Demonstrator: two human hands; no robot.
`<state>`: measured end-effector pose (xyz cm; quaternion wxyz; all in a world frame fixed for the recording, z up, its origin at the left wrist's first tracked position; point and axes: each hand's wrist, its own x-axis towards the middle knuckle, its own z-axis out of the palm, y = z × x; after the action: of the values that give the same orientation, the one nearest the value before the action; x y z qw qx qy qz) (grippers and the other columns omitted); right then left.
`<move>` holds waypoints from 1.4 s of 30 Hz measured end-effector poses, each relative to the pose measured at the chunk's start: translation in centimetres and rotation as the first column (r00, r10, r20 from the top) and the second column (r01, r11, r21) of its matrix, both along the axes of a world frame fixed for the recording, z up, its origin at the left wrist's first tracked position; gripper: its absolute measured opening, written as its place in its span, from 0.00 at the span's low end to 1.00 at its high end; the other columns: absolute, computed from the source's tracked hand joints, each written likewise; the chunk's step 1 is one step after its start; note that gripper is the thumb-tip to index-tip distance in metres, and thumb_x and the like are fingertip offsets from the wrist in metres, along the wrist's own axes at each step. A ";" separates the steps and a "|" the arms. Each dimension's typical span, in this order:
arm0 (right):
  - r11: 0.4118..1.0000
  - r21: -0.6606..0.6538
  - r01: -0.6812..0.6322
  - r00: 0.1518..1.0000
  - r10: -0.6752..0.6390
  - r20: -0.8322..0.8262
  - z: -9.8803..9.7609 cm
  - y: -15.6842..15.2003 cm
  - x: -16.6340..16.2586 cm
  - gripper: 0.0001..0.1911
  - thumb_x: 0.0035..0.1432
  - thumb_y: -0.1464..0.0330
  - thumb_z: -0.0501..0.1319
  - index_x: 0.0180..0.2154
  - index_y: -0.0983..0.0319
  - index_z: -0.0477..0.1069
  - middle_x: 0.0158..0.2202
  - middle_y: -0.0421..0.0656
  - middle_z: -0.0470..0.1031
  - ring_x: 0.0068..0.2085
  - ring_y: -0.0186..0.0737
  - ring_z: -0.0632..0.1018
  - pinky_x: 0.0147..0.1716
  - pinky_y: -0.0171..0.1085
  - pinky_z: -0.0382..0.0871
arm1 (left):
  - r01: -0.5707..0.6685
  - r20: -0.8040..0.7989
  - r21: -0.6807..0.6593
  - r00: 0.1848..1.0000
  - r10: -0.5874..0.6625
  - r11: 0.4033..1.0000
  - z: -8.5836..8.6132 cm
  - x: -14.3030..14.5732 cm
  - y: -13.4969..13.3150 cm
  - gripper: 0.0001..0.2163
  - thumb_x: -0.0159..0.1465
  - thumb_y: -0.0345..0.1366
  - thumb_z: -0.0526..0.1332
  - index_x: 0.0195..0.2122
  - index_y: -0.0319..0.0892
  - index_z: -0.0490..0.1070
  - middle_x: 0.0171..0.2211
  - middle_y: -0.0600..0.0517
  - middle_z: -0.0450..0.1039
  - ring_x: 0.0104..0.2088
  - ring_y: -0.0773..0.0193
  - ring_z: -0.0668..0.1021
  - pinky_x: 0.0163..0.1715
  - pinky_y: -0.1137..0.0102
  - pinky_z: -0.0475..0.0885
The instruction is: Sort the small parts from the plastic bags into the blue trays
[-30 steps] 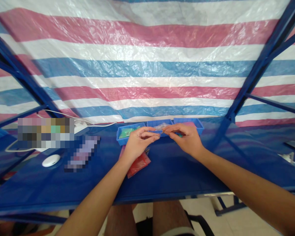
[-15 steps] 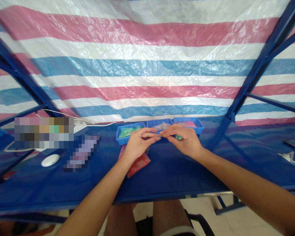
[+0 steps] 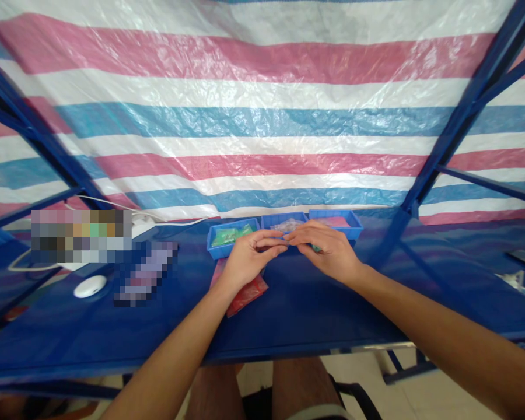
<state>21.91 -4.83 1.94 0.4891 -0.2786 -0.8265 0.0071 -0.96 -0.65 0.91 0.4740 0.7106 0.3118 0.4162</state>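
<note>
Holding: a small piece [image 3: 287, 240], pinched where the fingertips of both hands meet; it is too small to say what it is.
Place of the piece: just above the blue surface [image 3: 315, 315], close in front of the middle tray, midway between the two hands.
Left hand [image 3: 245, 259]: closed narrow, thumb and forefinger drawn together on the piece, the other fingers curled, the palm turned inward.
Right hand [image 3: 330, 252]: closed narrow too, its fingertips touching those of the left on the piece, the back of the hand turned up.
Green bit [image 3: 317, 248]: it peeps out under the right hand's fingers; whether it is gripped or lies on the surface cannot be told.
Red packet [image 3: 247, 294]: flat on the surface, partly under the left wrist.
Left tray [image 3: 213, 248]: blue, just beyond the left hand, with green packets in it.
Middle tray [image 3: 269, 220]: blue, touching the left tray, holding clear packets.
Right tray [image 3: 354, 224]: blue, touching the middle tray, with something pink inside.
White round object [image 3: 90, 286]: on the surface, well to the left of the hands.
White cable [image 3: 179, 222]: runs along the back edge, left of the trays.
Striped sheet [image 3: 262, 105]: pink, white and blue plastic, hanging behind the surface.
Blue bars [image 3: 459, 122]: slanting frame members on either side.
Bare knees [image 3: 297, 385]: below the near edge of the surface.
</note>
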 end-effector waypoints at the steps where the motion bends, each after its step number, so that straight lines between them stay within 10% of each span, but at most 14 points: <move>1: 1.000 -0.006 -0.007 1.000 0.007 0.003 0.0 0.0 0.0 0.13 0.71 0.72 0.60 0.50 0.52 0.79 0.48 0.43 0.86 0.51 0.47 0.84 0.54 0.51 0.78 | 0.005 -0.008 0.005 1.000 -0.005 1.000 -0.1 0.0 0.0 0.21 0.62 0.44 0.73 0.54 0.43 0.78 0.45 0.45 0.86 0.47 0.50 0.87 0.51 0.59 0.80; 27: 0.986 -0.143 -0.082 0.996 0.084 0.010 -0.4 -0.3 -0.8 0.20 0.71 0.73 0.59 0.60 0.52 0.75 0.56 0.44 0.82 0.59 0.47 0.81 0.60 0.49 0.75 | -0.003 -0.049 0.084 0.999 0.007 0.996 -0.4 -0.1 0.0 0.23 0.65 0.41 0.71 0.59 0.41 0.76 0.43 0.47 0.87 0.45 0.53 0.87 0.49 0.63 0.80; 35: 0.939 -0.343 0.001 0.975 -0.078 -0.210 -1.7 0.6 -0.9 0.13 0.67 0.64 0.67 0.52 0.54 0.78 0.45 0.44 0.84 0.39 0.43 0.84 0.42 0.43 0.79 | 0.017 0.003 -0.021 1.000 -0.016 1.000 0.1 -0.1 -0.2 0.25 0.63 0.44 0.73 0.59 0.41 0.75 0.45 0.44 0.86 0.45 0.51 0.87 0.50 0.61 0.80; 42: 0.844 -0.519 -0.138 0.879 -0.136 -0.456 -2.3 1.7 -0.7 0.15 0.61 0.59 0.72 0.46 0.57 0.77 0.41 0.45 0.85 0.41 0.45 0.85 0.44 0.44 0.80 | -0.063 0.040 0.008 0.997 0.062 0.998 0.1 0.1 0.2 0.18 0.61 0.46 0.74 0.47 0.40 0.81 0.45 0.45 0.86 0.45 0.54 0.86 0.48 0.63 0.79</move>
<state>21.19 -3.10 -0.38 0.5790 -0.3932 -0.6452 0.3064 -0.88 -0.48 1.03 0.4634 0.6944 0.3226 0.4462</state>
